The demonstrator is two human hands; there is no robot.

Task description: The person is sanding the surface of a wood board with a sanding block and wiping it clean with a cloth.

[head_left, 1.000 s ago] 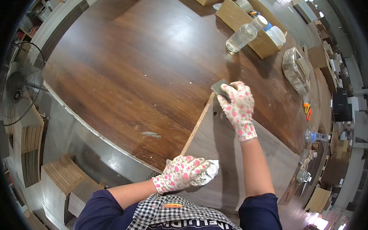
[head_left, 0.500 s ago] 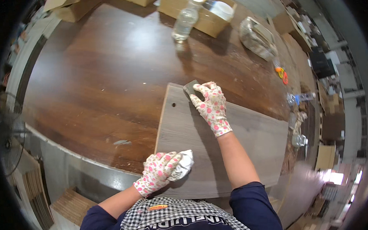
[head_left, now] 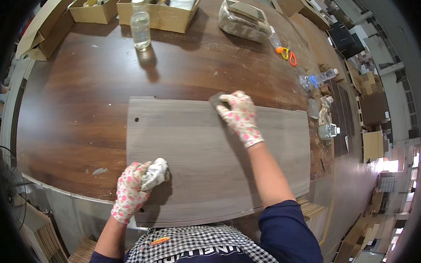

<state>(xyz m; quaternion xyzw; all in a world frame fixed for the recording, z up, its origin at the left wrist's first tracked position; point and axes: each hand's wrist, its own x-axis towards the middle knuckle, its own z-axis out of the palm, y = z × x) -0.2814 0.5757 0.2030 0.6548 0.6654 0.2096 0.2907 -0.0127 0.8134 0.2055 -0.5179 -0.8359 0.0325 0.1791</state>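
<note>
A grey wood-grain board (head_left: pixel 192 151) lies flat on the brown table, with a small dark hole near its far left corner and another near its near left corner. My right hand (head_left: pixel 240 116), in a white glove with pink flowers, grips a dark grey block (head_left: pixel 217 100) at the board's far edge, about midway along. The block looks like a sanding block; part of it is hidden by the fingers. Over the board's left side, my left hand (head_left: pixel 132 189), gloved alike, is closed on a crumpled white cloth (head_left: pixel 155 174).
Beyond the board stand a clear bottle (head_left: pixel 140 24), an open cardboard box (head_left: pixel 168 18) with a white tub, and a plastic-wrapped bundle (head_left: pixel 244 19). Orange-handled scissors (head_left: pixel 287 54), plastic bottles (head_left: pixel 318 78) and a clear jug (head_left: pixel 328 131) lie along the right side of the brown table (head_left: pixel 69 114).
My right hand has slid the block rightward along the board's far edge, away from the far left corner. The whole view has turned. My left hand keeps the cloth near the board's left edge.
</note>
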